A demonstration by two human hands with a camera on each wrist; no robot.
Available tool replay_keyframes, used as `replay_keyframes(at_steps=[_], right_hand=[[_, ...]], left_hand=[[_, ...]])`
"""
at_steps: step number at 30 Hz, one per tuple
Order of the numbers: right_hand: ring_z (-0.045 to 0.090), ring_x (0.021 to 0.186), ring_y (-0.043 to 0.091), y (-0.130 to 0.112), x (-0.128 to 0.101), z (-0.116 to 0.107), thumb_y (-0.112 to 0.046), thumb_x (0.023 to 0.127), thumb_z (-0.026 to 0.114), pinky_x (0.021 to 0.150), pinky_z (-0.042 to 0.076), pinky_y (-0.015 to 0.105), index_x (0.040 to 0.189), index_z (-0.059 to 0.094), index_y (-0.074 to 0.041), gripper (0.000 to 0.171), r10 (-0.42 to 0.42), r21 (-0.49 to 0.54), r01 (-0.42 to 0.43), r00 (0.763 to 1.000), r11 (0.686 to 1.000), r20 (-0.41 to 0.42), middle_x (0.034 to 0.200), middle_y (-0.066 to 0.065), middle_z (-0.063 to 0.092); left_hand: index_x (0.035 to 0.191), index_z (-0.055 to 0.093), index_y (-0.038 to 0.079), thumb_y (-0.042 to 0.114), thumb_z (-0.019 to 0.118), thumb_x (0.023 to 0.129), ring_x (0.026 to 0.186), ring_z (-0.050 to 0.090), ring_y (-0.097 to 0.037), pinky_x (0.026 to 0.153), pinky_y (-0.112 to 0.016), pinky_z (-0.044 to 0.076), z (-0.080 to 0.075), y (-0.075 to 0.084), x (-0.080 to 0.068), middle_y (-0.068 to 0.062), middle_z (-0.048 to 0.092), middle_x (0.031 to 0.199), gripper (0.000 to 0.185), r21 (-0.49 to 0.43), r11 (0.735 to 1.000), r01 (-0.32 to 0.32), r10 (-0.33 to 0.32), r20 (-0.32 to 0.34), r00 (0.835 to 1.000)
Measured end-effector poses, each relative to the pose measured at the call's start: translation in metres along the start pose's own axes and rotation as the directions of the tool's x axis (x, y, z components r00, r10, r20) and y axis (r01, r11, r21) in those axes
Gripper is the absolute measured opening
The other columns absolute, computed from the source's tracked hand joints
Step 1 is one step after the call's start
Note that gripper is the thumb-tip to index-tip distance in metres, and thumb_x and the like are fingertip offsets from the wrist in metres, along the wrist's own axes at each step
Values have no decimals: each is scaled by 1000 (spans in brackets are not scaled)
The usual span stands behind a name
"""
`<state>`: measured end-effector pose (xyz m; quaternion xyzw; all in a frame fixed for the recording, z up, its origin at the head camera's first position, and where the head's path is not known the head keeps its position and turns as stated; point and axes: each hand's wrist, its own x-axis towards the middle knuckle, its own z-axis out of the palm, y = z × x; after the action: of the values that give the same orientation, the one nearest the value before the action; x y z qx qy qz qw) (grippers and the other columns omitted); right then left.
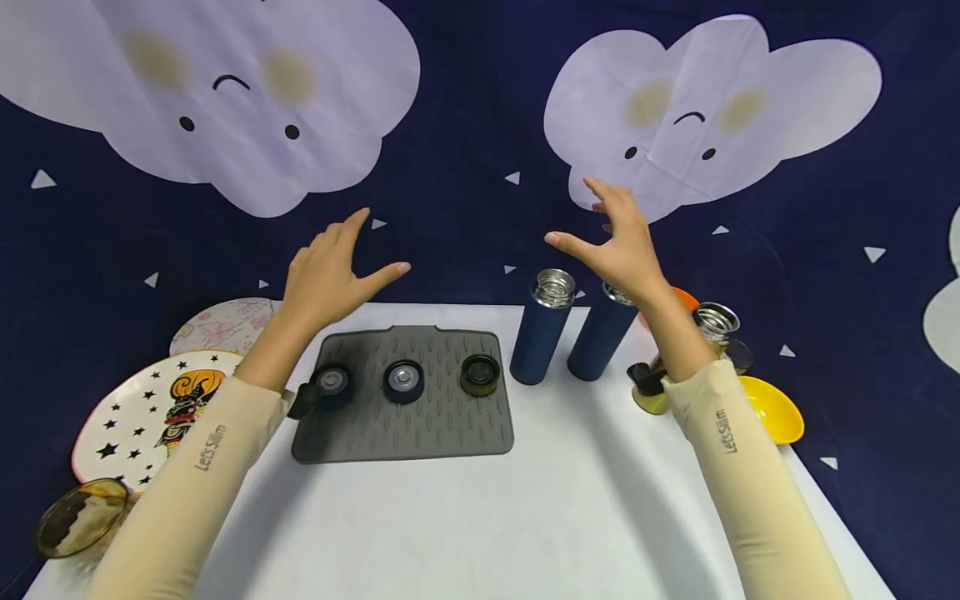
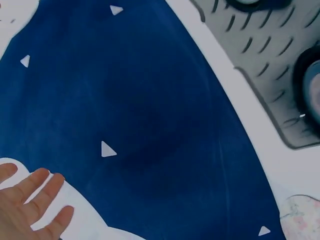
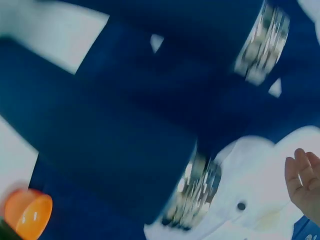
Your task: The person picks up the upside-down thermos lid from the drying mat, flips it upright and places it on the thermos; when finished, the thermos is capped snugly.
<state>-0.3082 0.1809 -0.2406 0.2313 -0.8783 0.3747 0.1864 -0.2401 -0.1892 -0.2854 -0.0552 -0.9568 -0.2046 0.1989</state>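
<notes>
Left hand (image 1: 330,271) above the grey mat (image 1: 405,433), fingers apart, holding nothing, right hand (image 1: 618,242) above two blue bottles (image 1: 542,327) beside the mat, fingers apart, three lids (image 1: 403,381) on the mat, orange bowl (image 3: 26,212) clear only in the right wrist view

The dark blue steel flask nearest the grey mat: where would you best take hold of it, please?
Probably round the middle of the dark blue steel flask, coming from its right with the right hand, open above it. It stands upright, lidless and slim, so a side wrap suits; its twin crowds that side.
</notes>
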Motion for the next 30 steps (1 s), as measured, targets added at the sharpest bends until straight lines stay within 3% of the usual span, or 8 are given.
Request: replay_keyframes(at_steps=[5,9,15,24,30], right_hand=[[49,131,25,-13,-24,15,-43,78,83,104,44,47,150,44,-24,84,-115,116,116,993,986,-16,147,4,47],[52,128,25,-21,-43,28,-29,78,86,101,46,49,147,48,-22,80,-169,193,168,986,967,-15,144,3,51],[55,124,23,-28,-70,51,-12,76,86,98,47,48,146,50,-20,79,-200,278,183,979,943,35,141,2,53],[56,122,22,-28,-108,88,-18,77,86,97,48,45,147,47,-24,80,-169,336,95,965,937,200,138,-1,54],[56,123,25,-27,-126,107,-20,80,83,98,48,49,146,47,-26,75,-132,407,5,949,913,286,140,-2,54]], left_hand=[[155,32,23,66,63,86,123,54,-33,95,-60,43,-1,-2,-32,-11,54,141,87,-147,989,12,-22,-63,998],[152,38,22,56,68,88,122,56,-33,90,-58,46,5,-8,-56,-11,57,137,79,-243,970,-1,-27,-113,993],[149,43,16,42,72,88,118,56,-33,86,-56,46,20,-24,-88,-12,59,133,72,-288,958,14,-54,-130,990],[147,43,8,44,73,88,115,57,-36,86,-59,45,49,-48,-118,-17,57,129,75,-260,959,116,-126,-23,992],[152,34,4,45,74,87,112,53,-38,87,-57,45,60,-59,-129,-23,49,130,86,-222,958,181,-153,140,978]])
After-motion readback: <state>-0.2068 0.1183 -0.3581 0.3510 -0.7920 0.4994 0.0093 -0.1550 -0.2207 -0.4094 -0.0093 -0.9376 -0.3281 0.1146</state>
